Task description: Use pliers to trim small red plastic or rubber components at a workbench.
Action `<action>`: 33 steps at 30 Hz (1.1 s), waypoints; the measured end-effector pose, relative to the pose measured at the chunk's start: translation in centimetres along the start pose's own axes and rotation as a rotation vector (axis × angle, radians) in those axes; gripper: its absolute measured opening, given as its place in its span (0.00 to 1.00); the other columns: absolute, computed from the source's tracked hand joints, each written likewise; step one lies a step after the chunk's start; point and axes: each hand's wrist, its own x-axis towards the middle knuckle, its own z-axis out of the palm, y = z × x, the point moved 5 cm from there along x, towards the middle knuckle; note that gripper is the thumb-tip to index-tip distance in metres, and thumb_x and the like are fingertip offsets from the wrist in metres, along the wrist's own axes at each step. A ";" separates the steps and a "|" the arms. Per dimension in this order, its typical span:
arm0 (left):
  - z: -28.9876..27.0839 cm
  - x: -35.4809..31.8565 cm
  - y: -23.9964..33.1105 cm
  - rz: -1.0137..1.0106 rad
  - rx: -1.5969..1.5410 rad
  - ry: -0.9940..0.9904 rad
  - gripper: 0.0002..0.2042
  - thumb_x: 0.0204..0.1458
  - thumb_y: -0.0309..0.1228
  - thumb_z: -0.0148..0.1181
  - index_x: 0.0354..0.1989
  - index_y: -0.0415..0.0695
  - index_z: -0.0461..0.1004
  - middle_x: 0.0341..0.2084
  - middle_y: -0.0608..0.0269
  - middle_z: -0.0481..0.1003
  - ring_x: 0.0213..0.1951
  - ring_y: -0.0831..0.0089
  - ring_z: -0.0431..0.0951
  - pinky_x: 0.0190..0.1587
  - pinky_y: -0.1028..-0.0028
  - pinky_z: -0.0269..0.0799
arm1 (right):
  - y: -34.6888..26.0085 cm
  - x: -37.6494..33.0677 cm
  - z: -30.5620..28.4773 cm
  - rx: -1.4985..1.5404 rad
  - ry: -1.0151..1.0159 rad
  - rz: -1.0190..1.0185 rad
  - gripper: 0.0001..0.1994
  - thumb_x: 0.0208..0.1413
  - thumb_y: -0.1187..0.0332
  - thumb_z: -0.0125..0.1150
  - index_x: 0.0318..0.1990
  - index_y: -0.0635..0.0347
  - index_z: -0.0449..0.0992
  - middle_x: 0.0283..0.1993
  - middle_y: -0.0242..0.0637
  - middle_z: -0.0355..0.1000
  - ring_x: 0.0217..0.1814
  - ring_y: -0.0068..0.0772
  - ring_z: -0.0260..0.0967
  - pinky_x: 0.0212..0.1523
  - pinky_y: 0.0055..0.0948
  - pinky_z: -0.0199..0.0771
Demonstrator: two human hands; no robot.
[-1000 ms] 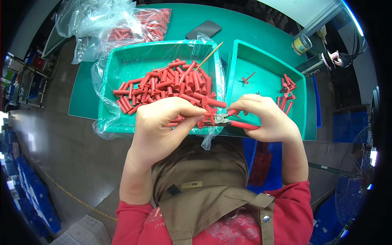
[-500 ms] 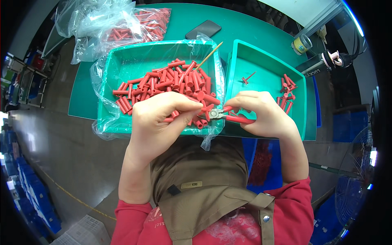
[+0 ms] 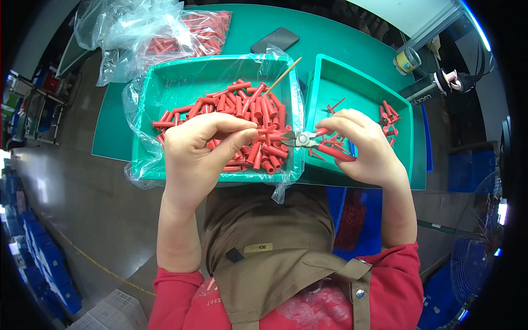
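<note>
A: What does the left hand [image 3: 201, 142] have?

B: A small red piece [image 3: 268, 131], pinched between thumb and forefinger. The piece sticks out from those fingertips toward the other hand, over the near right part of the lined bin [image 3: 170, 85].

A: And the right hand [image 3: 367, 147]?

B: It grips red-handled pliers [image 3: 303, 139], their metal nose pointing left into the space between the two hands. The tips are right by the red piece, but I can't tell whether they touch it.

A: What lies under the left hand?

B: A heap of red tubes [image 3: 220, 104], spreading beyond its fingers and a little to both sides. A thin stick [image 3: 286, 74] leans out of the heap, ahead of the pliers.

A: Around the right hand?

B: A second green bin [image 3: 357, 88]. A thin red part [image 3: 335, 104] lies just past the fingertips, a cluster of red parts [image 3: 388, 115] sits off to the hand's right, and more slim red bits [image 3: 338, 142] are partly hidden by the fingers.

A: Farther off?

B: On the green surface [image 3: 330, 33], a dark phone [image 3: 276, 40] lies well ahead of both hands. A clear bag [image 3: 132, 33] with more red tubes sits ahead of the left one.
</note>
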 end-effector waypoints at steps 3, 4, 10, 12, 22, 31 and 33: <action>0.6 0.0 -0.1 0.005 -0.026 -0.021 0.04 0.50 0.19 0.67 0.35 0.35 0.82 0.28 0.61 0.82 0.31 0.79 0.82 0.34 0.80 0.76 | 0.0 0.1 0.3 -0.049 0.031 -0.015 0.25 0.34 0.82 0.66 0.47 0.60 0.76 0.42 0.41 0.74 0.45 0.44 0.72 0.45 0.38 0.73; 0.6 0.0 0.1 0.006 -0.027 -0.021 0.04 0.50 0.19 0.67 0.35 0.35 0.82 0.28 0.61 0.82 0.31 0.79 0.82 0.34 0.80 0.76 | -0.1 0.1 0.4 -0.067 0.048 -0.060 0.26 0.34 0.81 0.67 0.48 0.59 0.76 0.42 0.41 0.73 0.45 0.45 0.72 0.46 0.38 0.73; 1.3 0.1 0.5 0.009 -0.079 -0.093 0.04 0.51 0.15 0.65 0.35 0.31 0.79 0.29 0.58 0.81 0.32 0.77 0.81 0.35 0.80 0.78 | -0.2 0.3 1.1 -0.038 0.041 -0.035 0.25 0.35 0.81 0.67 0.48 0.59 0.76 0.43 0.40 0.73 0.46 0.46 0.71 0.47 0.39 0.72; 1.2 0.0 0.7 0.016 -0.060 -0.088 0.04 0.52 0.15 0.65 0.35 0.30 0.79 0.29 0.58 0.81 0.32 0.77 0.81 0.35 0.80 0.78 | -0.2 0.4 1.2 -0.036 0.036 -0.038 0.25 0.35 0.81 0.67 0.48 0.59 0.76 0.43 0.40 0.73 0.47 0.46 0.71 0.47 0.39 0.72; 1.2 -0.1 0.4 -0.022 -0.121 -0.075 0.04 0.51 0.15 0.65 0.36 0.30 0.79 0.29 0.57 0.81 0.32 0.77 0.82 0.36 0.80 0.80 | -0.2 0.3 1.2 -0.043 0.053 -0.016 0.25 0.36 0.80 0.68 0.48 0.58 0.77 0.45 0.40 0.74 0.49 0.47 0.71 0.50 0.39 0.72; 1.2 -0.1 0.3 -0.008 -0.077 -0.074 0.05 0.51 0.15 0.65 0.36 0.30 0.79 0.29 0.57 0.81 0.32 0.76 0.82 0.36 0.79 0.80 | -0.3 0.4 1.2 -0.043 0.048 -0.018 0.26 0.35 0.80 0.68 0.49 0.59 0.77 0.45 0.41 0.74 0.50 0.47 0.71 0.52 0.40 0.72; 1.2 -0.1 0.5 0.035 -0.059 -0.061 0.04 0.51 0.14 0.65 0.35 0.30 0.79 0.29 0.57 0.81 0.32 0.76 0.82 0.35 0.79 0.80 | -0.3 0.4 1.3 -0.044 0.053 -0.021 0.26 0.35 0.81 0.68 0.49 0.59 0.77 0.45 0.41 0.74 0.49 0.47 0.71 0.51 0.39 0.73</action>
